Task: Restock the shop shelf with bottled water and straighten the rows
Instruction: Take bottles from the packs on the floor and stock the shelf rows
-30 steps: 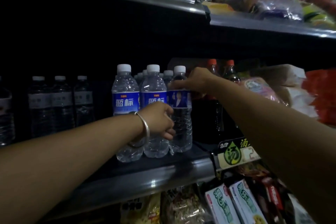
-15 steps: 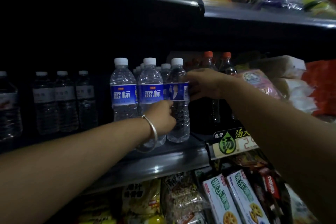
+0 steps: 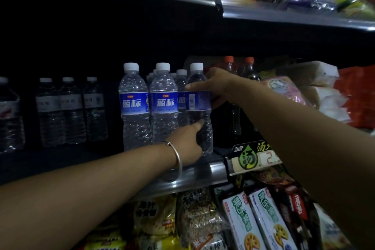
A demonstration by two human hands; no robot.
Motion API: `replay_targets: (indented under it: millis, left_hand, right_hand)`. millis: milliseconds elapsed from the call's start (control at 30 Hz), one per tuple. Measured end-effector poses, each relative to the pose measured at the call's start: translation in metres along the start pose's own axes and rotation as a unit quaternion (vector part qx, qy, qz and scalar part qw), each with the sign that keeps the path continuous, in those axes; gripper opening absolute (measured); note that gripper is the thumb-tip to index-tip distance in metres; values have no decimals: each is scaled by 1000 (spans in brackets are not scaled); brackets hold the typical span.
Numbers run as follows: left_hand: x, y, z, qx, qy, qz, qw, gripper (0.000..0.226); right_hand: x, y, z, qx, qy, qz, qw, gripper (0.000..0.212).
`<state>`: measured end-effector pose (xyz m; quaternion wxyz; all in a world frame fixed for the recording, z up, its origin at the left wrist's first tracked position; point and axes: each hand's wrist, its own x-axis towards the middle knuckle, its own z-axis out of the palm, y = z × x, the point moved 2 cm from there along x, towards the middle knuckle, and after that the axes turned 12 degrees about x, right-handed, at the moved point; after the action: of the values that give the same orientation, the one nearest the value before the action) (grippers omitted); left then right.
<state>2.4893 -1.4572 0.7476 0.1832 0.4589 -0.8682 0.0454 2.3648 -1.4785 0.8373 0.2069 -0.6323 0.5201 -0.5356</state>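
Three blue-labelled water bottles with white caps stand at the front of the shelf (image 3: 194,174), more rows behind them. The rightmost front bottle (image 3: 199,105) now shows its barcode side. My right hand (image 3: 215,85) grips it at the shoulder, thumb across the front. My left hand (image 3: 187,142), with a silver bangle on the wrist, holds the lower body of the same bottle. The other two front bottles (image 3: 134,105) (image 3: 164,105) face forward with their labels showing.
Grey-labelled water bottles (image 3: 71,109) stand further left, set back in the dark. Dark bottles with orange caps (image 3: 229,67) stand right of my right hand, beside wrapped goods. A price tag (image 3: 253,154) hangs on the rail. Snack packets and boxes fill the shelf below.
The rightmost front bottle has turned about its axis, from the picture side to the barcode side. My left hand has shifted from the middle bottle's base to the rightmost bottle's lower body.
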Motion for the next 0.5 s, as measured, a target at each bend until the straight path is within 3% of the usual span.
replay_targets:
  millis: [200, 333, 500]
  left_hand:
    - [1, -3, -4, 17, 5, 18, 1000, 72]
    - [1, -3, -8, 62, 8, 33, 998, 71]
    - [1, -3, -15, 101, 16, 38, 994, 68]
  right_hand:
    - [-4, -5, -8, 8, -45, 32, 998, 36]
    - [-6, -9, -4, 6, -23, 27, 999, 43]
    - [-4, -11, 4, -34, 13, 6, 999, 67]
